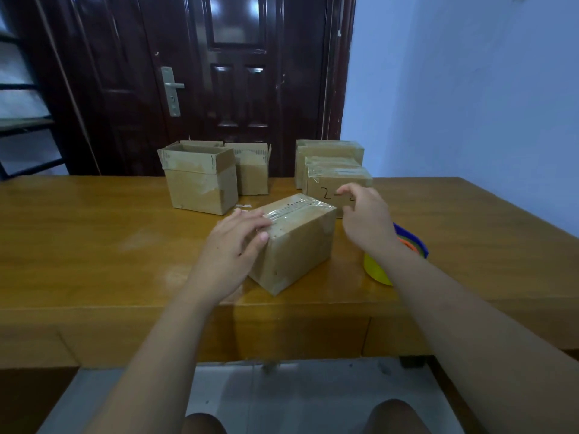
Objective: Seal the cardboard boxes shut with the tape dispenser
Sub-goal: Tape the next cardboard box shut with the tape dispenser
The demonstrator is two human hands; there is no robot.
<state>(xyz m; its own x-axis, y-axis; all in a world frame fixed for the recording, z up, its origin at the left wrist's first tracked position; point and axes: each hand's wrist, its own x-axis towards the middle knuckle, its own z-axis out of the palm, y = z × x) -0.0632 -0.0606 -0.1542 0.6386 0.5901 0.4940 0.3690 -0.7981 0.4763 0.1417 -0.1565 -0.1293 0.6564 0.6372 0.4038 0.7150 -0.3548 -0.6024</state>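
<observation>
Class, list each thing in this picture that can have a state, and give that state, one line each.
Near box: closed, clear tape along its top.
Left box: open, flaps up.
Box behind it: open, flaps up.
Marked box: closed, taped.
Far right box: closed, taped.
Tape dispenser: lying on the table, unheld.
Left hand: resting on the near box.
Right hand: open, empty.
Door: shut.

Dark panelled door (219, 73), wooden table (94, 245), blue wall (470, 104), tiled floor (282, 396).
</observation>
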